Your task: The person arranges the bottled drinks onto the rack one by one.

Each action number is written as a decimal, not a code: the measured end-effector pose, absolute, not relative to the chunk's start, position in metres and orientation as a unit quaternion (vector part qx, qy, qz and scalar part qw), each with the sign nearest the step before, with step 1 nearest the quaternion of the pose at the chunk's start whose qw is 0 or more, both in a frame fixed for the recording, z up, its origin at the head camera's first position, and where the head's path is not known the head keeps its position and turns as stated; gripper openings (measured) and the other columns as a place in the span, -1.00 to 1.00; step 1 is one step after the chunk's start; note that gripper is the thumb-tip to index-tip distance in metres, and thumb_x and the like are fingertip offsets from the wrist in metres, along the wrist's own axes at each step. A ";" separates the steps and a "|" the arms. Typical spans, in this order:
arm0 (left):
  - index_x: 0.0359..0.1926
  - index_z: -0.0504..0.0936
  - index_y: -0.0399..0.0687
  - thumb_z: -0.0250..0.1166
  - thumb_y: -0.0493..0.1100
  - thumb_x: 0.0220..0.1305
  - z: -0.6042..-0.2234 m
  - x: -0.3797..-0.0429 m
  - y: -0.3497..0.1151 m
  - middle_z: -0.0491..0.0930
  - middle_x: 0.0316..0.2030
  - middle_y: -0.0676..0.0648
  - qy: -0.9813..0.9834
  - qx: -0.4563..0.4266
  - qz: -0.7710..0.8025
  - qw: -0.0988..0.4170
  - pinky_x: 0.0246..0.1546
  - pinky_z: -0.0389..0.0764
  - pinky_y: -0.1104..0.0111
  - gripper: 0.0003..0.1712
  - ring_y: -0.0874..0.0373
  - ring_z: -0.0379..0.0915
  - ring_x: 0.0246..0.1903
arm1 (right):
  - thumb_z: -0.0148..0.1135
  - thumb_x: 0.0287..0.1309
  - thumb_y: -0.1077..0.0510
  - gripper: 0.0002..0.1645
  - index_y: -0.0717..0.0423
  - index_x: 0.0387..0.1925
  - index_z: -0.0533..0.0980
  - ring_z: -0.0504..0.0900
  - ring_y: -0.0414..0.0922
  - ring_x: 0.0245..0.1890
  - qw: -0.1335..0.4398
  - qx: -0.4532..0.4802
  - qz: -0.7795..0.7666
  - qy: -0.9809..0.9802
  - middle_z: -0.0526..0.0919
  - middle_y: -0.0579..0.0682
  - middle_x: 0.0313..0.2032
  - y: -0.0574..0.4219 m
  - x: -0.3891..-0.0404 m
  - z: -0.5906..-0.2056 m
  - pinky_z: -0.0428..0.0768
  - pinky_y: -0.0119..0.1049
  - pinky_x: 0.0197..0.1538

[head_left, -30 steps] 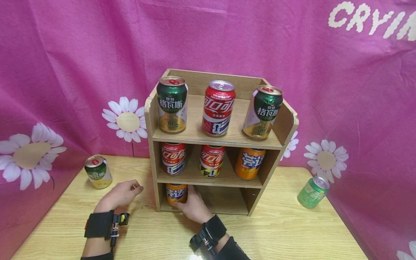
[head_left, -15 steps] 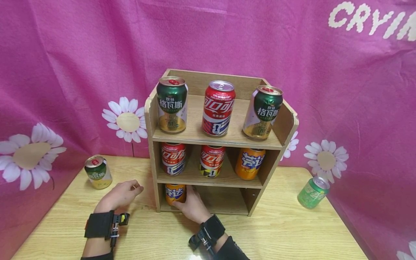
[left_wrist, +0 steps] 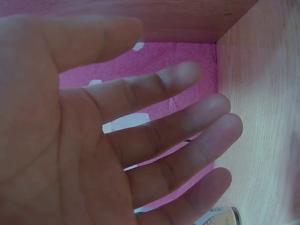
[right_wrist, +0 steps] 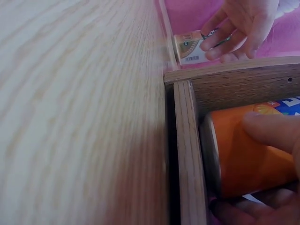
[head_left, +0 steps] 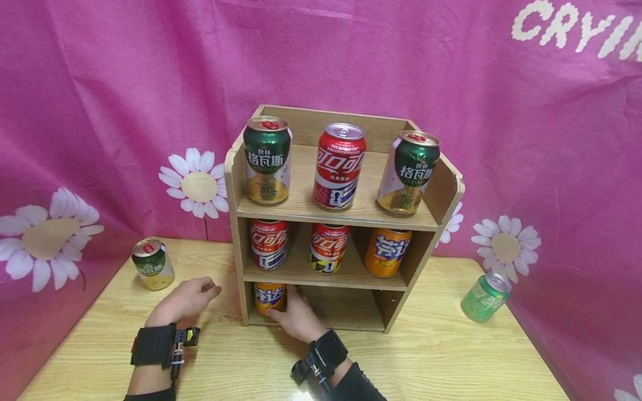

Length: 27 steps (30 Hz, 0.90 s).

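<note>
In the head view my right hand [head_left: 302,318] grips an orange soda can [head_left: 269,299] with blue-and-white lettering, at the left end of the bottom shelf. The right wrist view shows the thumb [right_wrist: 269,129] on the can's side and other fingers curled beneath. The can stands upright by the left wall of the wooden shelf unit [head_left: 321,282]. My left hand [head_left: 184,301] hovers over the table left of the unit, holding nothing. Its fingers [left_wrist: 154,136] are spread and nearly straight in the left wrist view. A green-and-gold can [head_left: 152,266] stands beyond it.
Above, the middle shelf carries two red cola cans [head_left: 269,245] and another orange can [head_left: 388,253]. On top stand a red can [head_left: 340,167] and two green-and-gold cans [head_left: 267,161]. A light green can [head_left: 485,298] is at the table's right. Pink curtain [head_left: 125,83] hangs behind.
The orange can in my right hand has shifted slightly left toward the unit's side wall, and the hand with it. The left hand stays put. The head view has shifted slightly.
</note>
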<state>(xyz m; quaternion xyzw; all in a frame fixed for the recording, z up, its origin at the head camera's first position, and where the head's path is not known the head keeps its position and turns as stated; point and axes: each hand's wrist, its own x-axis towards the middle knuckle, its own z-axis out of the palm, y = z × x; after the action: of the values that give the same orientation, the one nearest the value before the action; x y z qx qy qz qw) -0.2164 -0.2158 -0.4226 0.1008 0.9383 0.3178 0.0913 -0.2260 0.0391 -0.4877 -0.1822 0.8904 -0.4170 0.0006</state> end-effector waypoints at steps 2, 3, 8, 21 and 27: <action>-0.04 0.53 -0.34 0.02 -0.05 0.42 -0.423 -0.216 -0.217 0.58 -0.18 -0.23 0.938 0.101 0.318 0.092 -0.21 0.49 0.07 -0.60 -0.03 0.48 -0.20 | 0.35 0.10 0.03 -0.05 0.12 0.39 0.05 0.43 0.08 0.13 0.006 -0.182 -0.418 0.890 0.44 0.11 0.14 0.040 -0.226 -0.487 0.41 -0.05 0.15; -0.04 0.53 -0.35 0.02 -0.06 0.42 -0.422 -0.216 -0.217 0.58 -0.17 -0.24 0.938 0.101 0.318 0.091 -0.20 0.50 0.05 -0.60 -0.05 0.49 -0.19 | 0.35 0.10 0.02 -0.04 0.11 0.39 0.04 0.43 0.07 0.13 0.008 -0.184 -0.420 0.889 0.43 0.11 0.14 0.040 -0.226 -0.487 0.41 -0.05 0.15; -0.03 0.50 -0.40 0.02 -0.05 0.40 -0.423 -0.216 -0.220 0.58 -0.21 -0.25 0.942 0.088 0.312 0.086 -0.22 0.50 0.04 -0.57 -0.05 0.49 -0.21 | 0.33 0.10 -0.06 -0.02 0.13 0.40 0.04 0.43 0.04 0.16 0.023 -0.189 -0.422 0.886 0.43 0.15 0.17 0.048 -0.224 -0.485 0.40 -0.08 0.17; 0.03 0.42 -0.51 -0.10 0.12 0.42 -0.425 -0.217 -0.239 0.53 -0.20 -0.34 0.950 -0.013 0.295 0.102 -0.26 0.47 0.04 -0.32 -0.16 0.46 -0.21 | 0.23 0.19 0.07 -0.35 0.26 0.24 0.29 0.46 0.11 0.11 0.019 -0.205 -0.394 0.896 0.46 0.19 0.13 0.106 -0.210 -0.477 0.46 -0.02 0.09; 0.15 0.32 -0.55 -0.25 0.28 0.39 -0.428 -0.214 -0.253 0.37 0.06 -0.53 0.945 -0.072 0.299 0.109 -0.17 0.41 -0.15 -0.12 -0.45 0.32 -0.01 | 0.19 0.23 0.12 -0.49 0.30 0.15 0.40 0.53 0.04 0.00 0.040 -0.247 -0.379 0.891 0.54 0.17 0.03 0.140 -0.204 -0.470 0.53 -0.09 0.00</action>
<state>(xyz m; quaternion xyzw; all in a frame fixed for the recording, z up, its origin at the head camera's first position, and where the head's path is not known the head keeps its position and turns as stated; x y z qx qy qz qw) -0.2144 -0.2533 -0.4277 -0.0721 0.9453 0.2987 0.1093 -0.2036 0.1400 -0.4702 -0.2469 0.8908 -0.3794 0.0401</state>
